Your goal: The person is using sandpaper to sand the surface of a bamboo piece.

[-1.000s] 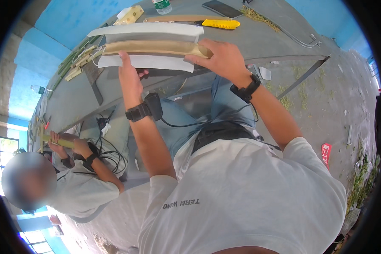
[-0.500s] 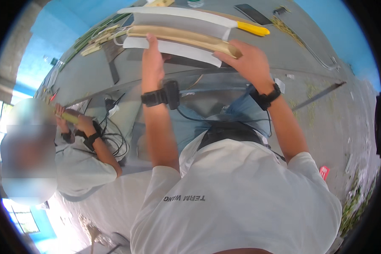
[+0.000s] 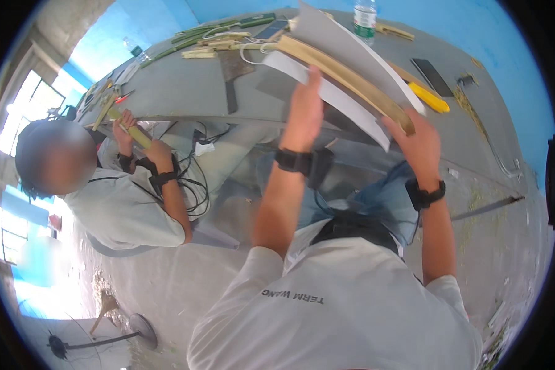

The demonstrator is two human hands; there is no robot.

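Observation:
Both hands hold a long tan split bamboo piece [image 3: 345, 78], hollow like a trough, lying in a folded white paper sheet [image 3: 330, 91]. The sheet rises along both long sides of the bamboo. My left hand [image 3: 305, 111] is closed at the near side of the sheet, thumb up; its other fingers are mostly hidden. Gripping the right end of the bamboo and paper, my right hand [image 3: 416, 142] has its thumb on the near side. Bamboo and paper slant down to the right above the table's front edge. A white cord loop [image 3: 245, 54] shows at their left end.
On the grey table [image 3: 185, 86] lie a dark cleaver [image 3: 233, 74], green and pale bamboo strips [image 3: 209, 46], a yellow handle [image 3: 428, 97], a phone [image 3: 431, 77] and a metal rod [image 3: 496, 148]. A water bottle [image 3: 364, 21] stands behind. At left, a co-worker holds a bamboo piece [image 3: 131, 128].
The view has shifted, so the table and co-worker appear further right. Bamboo and paper have tipped from nearly level to sloping down rightward, still in both hands.

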